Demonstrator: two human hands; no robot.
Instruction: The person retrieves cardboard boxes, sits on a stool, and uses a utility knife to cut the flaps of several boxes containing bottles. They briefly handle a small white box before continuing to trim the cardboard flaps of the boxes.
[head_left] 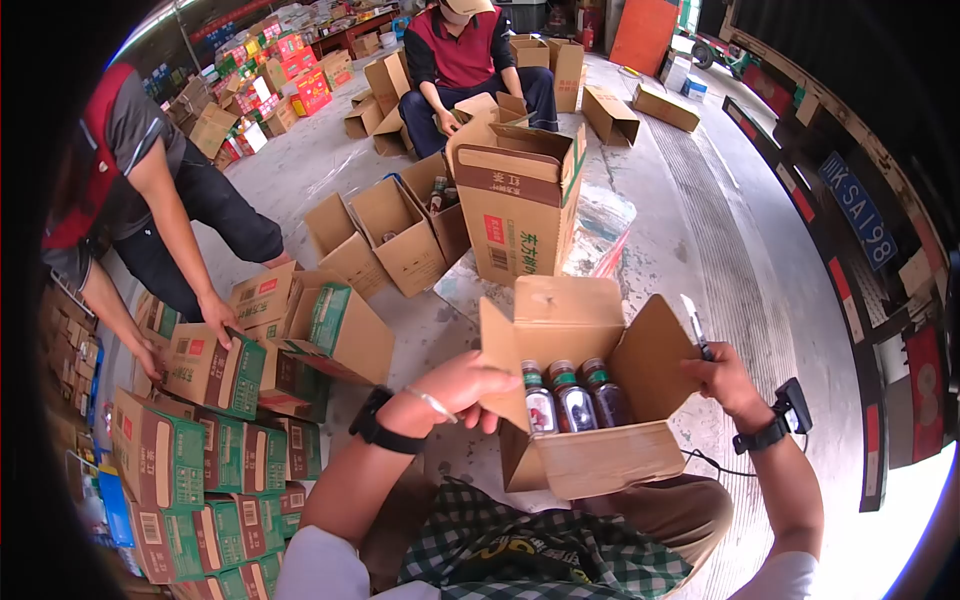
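Note:
In front of my lap stands an open cardboard carton (615, 462), its flaps folded out. Inside it, dark bottles (575, 405) with green-banded caps stand upright in a row along the left part. My left hand (465, 390) is closed on the carton's left flap, with the thumb on the inner face. Wrapped in my right hand (728, 380) is a utility knife (692, 318), its blade pointing up; the fingers also meet the edge of the right flap. Each wrist wears a black band.
Beyond my carton stands a tall opened carton (510, 215). At left, a co-worker's hands (215, 315) hold a carton over stacked green-and-brown cartons (160, 455). Another seated person (465, 60) handles cardboard. A truck's rear (850, 215) lines the right side.

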